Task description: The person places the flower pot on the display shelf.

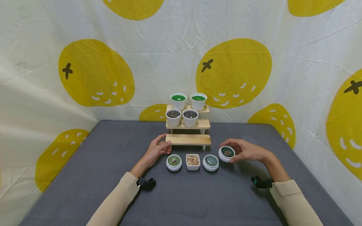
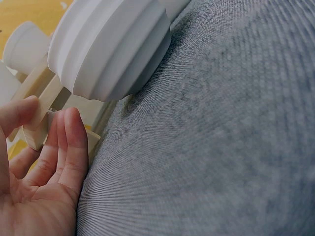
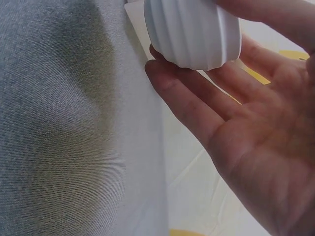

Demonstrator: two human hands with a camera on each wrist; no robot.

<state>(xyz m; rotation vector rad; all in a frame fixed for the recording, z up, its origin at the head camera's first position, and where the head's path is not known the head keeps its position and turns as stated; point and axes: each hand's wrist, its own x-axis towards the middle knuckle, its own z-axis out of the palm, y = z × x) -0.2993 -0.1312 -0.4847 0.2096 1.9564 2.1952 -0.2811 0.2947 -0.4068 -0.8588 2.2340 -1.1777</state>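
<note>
My right hand (image 1: pixel 246 150) holds a white ribbed pot (image 1: pixel 227 153) with a dark green filling and a reddish-brown patch on top. In the right wrist view, thumb and fingers wrap around the pot (image 3: pixel 192 34) off the grey cloth. At the left end of the lowest step of a tiered wooden stand (image 1: pixel 188 139), my left hand (image 1: pixel 155 150) pinches the board, thumb on its upper edge. Along the front of the stand are a round pot with light green filling (image 1: pixel 173 162), a square pot with tan bits (image 1: pixel 193 162) and a round pot with grey-green filling (image 1: pixel 210 163).
Two white cups with dark filling (image 1: pixel 173 117) stand on the middle step, and two with bright green filling (image 1: pixel 178 101) on the top step. A grey cloth (image 1: pixel 181 197) covers the table. Behind hangs a white curtain (image 1: pixel 167 62) with yellow fruit prints.
</note>
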